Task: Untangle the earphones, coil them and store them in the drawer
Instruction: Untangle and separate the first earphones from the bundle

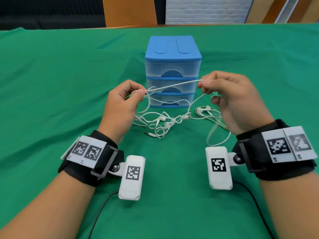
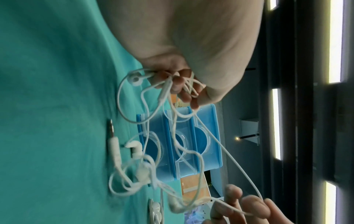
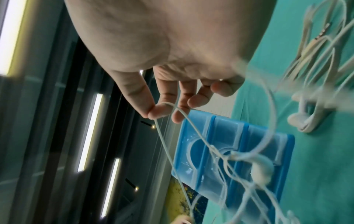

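White tangled earphones (image 1: 164,121) lie on the green cloth in front of a blue three-drawer unit (image 1: 172,71) whose drawers are all closed. My left hand (image 1: 138,92) pinches several loops of the cord (image 2: 168,84) above the cloth. My right hand (image 1: 203,83) pinches one strand (image 3: 162,106) between thumb and forefinger. A taut stretch of cord (image 1: 174,85) runs between the two hands. The knot, earbuds (image 1: 202,110) and the jack plug (image 1: 149,134) rest on the cloth below. In the left wrist view an earbud (image 2: 137,79) hangs by my fingers.
The table is covered with a green cloth (image 1: 51,83). Black cables (image 1: 100,214) from the wrist cameras trail toward the near edge. Beyond the table's far edge stand a wooden panel (image 1: 129,11) and a white brick wall (image 1: 205,9).
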The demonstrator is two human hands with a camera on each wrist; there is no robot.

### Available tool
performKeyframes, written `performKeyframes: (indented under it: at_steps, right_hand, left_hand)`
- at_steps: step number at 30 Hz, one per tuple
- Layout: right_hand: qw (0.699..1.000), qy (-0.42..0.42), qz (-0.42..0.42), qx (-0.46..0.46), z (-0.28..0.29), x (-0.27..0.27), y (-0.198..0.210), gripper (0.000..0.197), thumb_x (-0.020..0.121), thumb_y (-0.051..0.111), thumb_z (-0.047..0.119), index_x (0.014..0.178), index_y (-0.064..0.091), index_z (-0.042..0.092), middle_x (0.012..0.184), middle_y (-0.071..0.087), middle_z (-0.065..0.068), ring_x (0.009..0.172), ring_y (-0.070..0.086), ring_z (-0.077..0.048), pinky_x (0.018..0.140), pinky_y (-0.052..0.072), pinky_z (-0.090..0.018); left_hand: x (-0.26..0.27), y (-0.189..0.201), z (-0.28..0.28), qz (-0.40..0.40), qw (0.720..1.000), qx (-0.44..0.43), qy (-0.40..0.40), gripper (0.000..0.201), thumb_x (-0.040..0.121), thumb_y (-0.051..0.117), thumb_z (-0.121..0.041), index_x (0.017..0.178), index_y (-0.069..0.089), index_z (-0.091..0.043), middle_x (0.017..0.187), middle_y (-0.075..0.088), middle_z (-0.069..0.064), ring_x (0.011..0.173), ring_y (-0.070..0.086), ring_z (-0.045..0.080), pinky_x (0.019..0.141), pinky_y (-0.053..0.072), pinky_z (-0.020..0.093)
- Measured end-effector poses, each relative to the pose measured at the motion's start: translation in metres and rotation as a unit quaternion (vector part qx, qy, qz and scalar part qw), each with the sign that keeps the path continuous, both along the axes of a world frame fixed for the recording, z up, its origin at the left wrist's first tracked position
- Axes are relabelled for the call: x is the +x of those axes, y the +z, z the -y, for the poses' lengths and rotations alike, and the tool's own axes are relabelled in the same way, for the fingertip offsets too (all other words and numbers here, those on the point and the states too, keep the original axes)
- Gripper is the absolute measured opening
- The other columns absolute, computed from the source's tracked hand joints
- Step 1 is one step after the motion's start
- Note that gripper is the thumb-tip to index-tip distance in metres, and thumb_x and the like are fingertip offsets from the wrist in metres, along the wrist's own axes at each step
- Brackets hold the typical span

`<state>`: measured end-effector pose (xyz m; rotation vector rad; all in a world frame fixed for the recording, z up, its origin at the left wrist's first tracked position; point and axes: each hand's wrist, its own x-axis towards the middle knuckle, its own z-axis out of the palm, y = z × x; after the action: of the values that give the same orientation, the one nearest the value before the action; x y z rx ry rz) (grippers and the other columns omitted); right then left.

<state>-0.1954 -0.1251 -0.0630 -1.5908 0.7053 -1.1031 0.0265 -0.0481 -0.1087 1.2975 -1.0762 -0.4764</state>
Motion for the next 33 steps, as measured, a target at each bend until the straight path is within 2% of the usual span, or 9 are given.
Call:
performKeyframes:
  at_steps: [2, 13, 17, 19, 23, 26, 29, 31, 33]
  right_hand:
    - [0.999, -0.008, 0.027, 0.021, 0.001, -0.002, 0.002, 0.023, 0.075, 0.058, 0.019, 0.054, 0.060, 0.024, 0.075, 0.061, 0.003, 0.079, 0.043, -0.015, 0.061, 0.025, -0.029]
    - [0.986, -0.018, 0.161, 0.042, 0.002, -0.009, 0.007, 0.015, 0.083, 0.051, 0.021, 0.069, 0.055, 0.023, 0.087, 0.064, 0.005, 0.077, 0.047, -0.008, 0.067, 0.027, -0.032]
    - [0.983, -0.006, 0.176, 0.059, 0.003, -0.010, 0.006, 0.013, 0.084, 0.050, 0.022, 0.071, 0.053, 0.022, 0.084, 0.063, 0.004, 0.077, 0.045, -0.011, 0.066, 0.028, -0.031]
    - [0.989, -0.017, 0.137, 0.060, 0.004, -0.009, 0.004, 0.013, 0.084, 0.051, 0.022, 0.071, 0.053, 0.023, 0.080, 0.063, 0.003, 0.072, 0.046, -0.011, 0.062, 0.030, -0.029]
    - [0.999, 0.005, 0.007, 0.038, 0.002, 0.002, -0.006, 0.014, 0.088, 0.057, 0.026, 0.074, 0.057, 0.021, 0.075, 0.068, -0.002, 0.063, 0.056, -0.012, 0.060, 0.040, -0.025]
    - [0.992, 0.103, 0.013, 0.066, -0.006, 0.010, -0.010, 0.017, 0.098, 0.053, 0.022, 0.083, 0.055, 0.015, 0.082, 0.073, -0.010, 0.068, 0.066, -0.018, 0.067, 0.050, -0.027]
    - [0.980, 0.182, 0.030, 0.074, -0.014, 0.015, -0.008, 0.019, 0.103, 0.046, 0.016, 0.088, 0.056, 0.010, 0.091, 0.074, -0.017, 0.076, 0.070, -0.026, 0.074, 0.056, -0.030]
    - [0.975, 0.203, 0.042, 0.075, -0.016, 0.016, -0.007, 0.019, 0.101, 0.045, 0.018, 0.090, 0.057, 0.009, 0.094, 0.074, -0.019, 0.080, 0.071, -0.027, 0.077, 0.057, -0.031]
    - [0.975, 0.203, 0.060, 0.072, -0.017, 0.016, -0.007, 0.022, 0.104, 0.042, 0.017, 0.090, 0.056, 0.008, 0.098, 0.074, -0.020, 0.082, 0.071, -0.026, 0.079, 0.057, -0.032]
  left_hand:
    - [0.003, -0.001, 0.001, -0.012, 1.000, 0.002, 0.026, 0.009, 0.086, 0.061, -0.021, 0.080, 0.066, -0.019, 0.070, 0.057, -0.006, 0.057, 0.040, 0.006, 0.059, 0.034, 0.025]
    - [0.004, -0.003, 0.004, -0.009, 0.998, 0.013, 0.054, 0.011, 0.087, 0.063, -0.024, 0.077, 0.068, -0.024, 0.065, 0.058, -0.017, 0.058, 0.043, 0.005, 0.063, 0.035, 0.025]
    - [0.007, -0.003, 0.004, -0.025, 0.997, 0.007, 0.073, 0.009, 0.085, 0.062, -0.024, 0.078, 0.068, -0.023, 0.066, 0.057, -0.017, 0.058, 0.042, 0.005, 0.062, 0.034, 0.024]
    - [0.006, -0.002, 0.003, -0.045, 0.996, 0.002, 0.073, 0.010, 0.087, 0.062, -0.018, 0.078, 0.067, -0.019, 0.066, 0.054, -0.011, 0.055, 0.038, 0.007, 0.058, 0.031, 0.024]
    - [-0.001, 0.004, 0.000, -0.098, 0.995, -0.014, -0.001, 0.008, 0.088, 0.063, -0.011, 0.083, 0.069, -0.012, 0.070, 0.051, 0.002, 0.053, 0.030, 0.012, 0.051, 0.026, 0.022]
    - [-0.008, 0.007, -0.003, -0.061, 0.996, -0.018, -0.066, 0.014, 0.087, 0.066, -0.015, 0.096, 0.074, -0.008, 0.079, 0.059, 0.011, 0.055, 0.036, 0.014, 0.054, 0.032, 0.024]
    - [-0.018, 0.012, -0.010, 0.005, 0.992, 0.006, -0.127, 0.018, 0.089, 0.069, -0.014, 0.104, 0.075, -0.009, 0.078, 0.068, 0.002, 0.058, 0.044, 0.011, 0.057, 0.038, 0.022]
    - [-0.024, 0.013, -0.012, 0.023, 0.985, 0.019, -0.169, 0.018, 0.088, 0.071, -0.011, 0.104, 0.074, -0.007, 0.084, 0.071, 0.004, 0.068, 0.058, 0.008, 0.068, 0.047, 0.020]
    - [-0.025, 0.012, -0.013, 0.051, 0.979, 0.028, -0.196, 0.015, 0.086, 0.073, -0.013, 0.101, 0.074, -0.011, 0.092, 0.069, 0.015, 0.085, 0.064, 0.016, 0.086, 0.050, 0.032]
